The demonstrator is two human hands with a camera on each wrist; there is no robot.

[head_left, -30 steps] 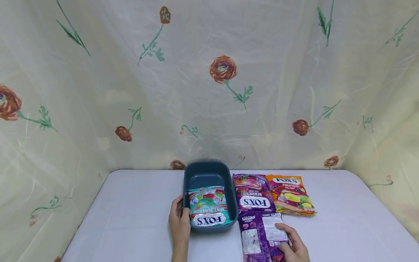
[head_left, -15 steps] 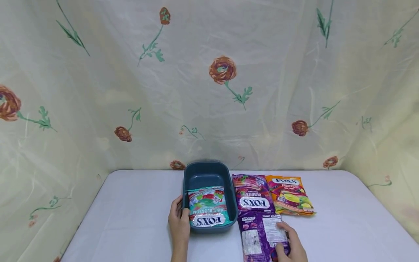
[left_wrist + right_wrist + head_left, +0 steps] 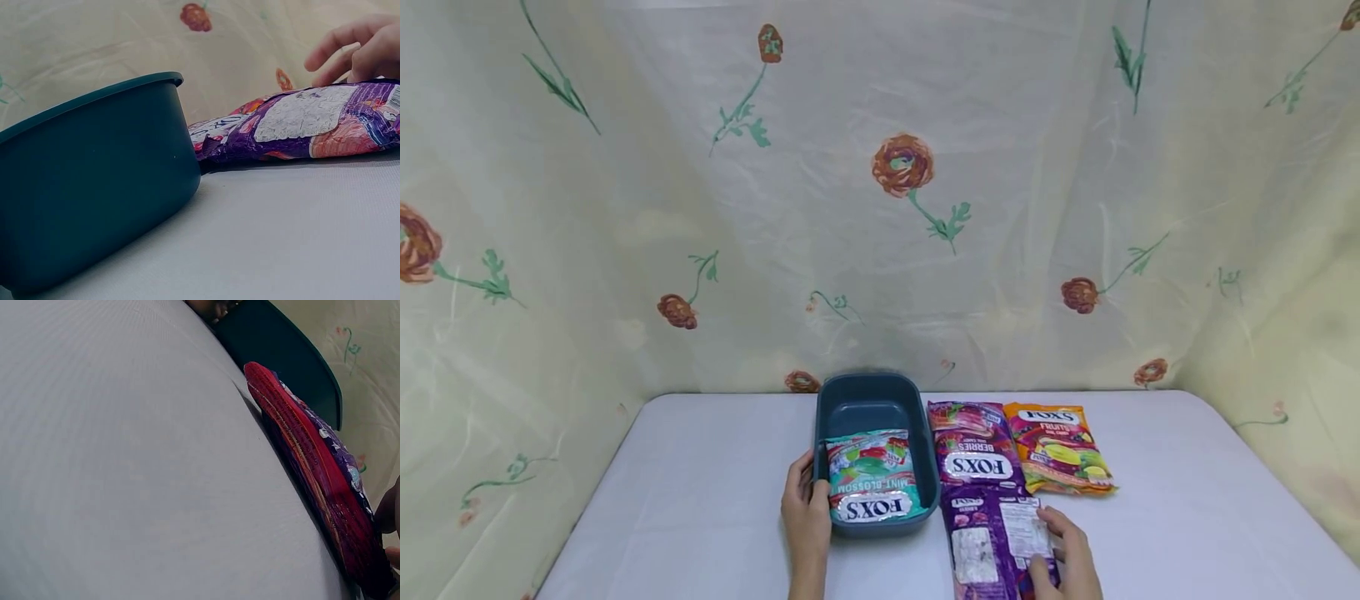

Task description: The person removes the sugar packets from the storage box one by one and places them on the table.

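Note:
My left hand point(image 3: 805, 508) holds the left side of a dark teal plastic container point(image 3: 868, 414), thumb at the rim and fingers along the outer wall. Inside the container's near half lies a green Fox's Mint Blossom candy bag point(image 3: 872, 477). To the right, a purple candy bag point(image 3: 976, 557) lies back side up on the table. My right hand point(image 3: 1070, 560) rests loosely at that bag's right edge, fingers bent above it. In the left wrist view, daylight shows under one finger of the right hand point(image 3: 369, 50). The right wrist view shows the purple bag's red side point(image 3: 312, 462).
Beyond the purple bag lie a purple Fox's Berries bag point(image 3: 973, 442), close beside the container, and an orange Fox's Fruits bag point(image 3: 1060, 450). All stand on a white table point(image 3: 700, 500). A flower-patterned curtain point(image 3: 985, 317) hangs behind the table and along its sides.
The right hand's fingers have shifted slightly right over the purple bag and its thumb has moved left. The bags, container and left hand keep their places; the head view has drifted slightly.

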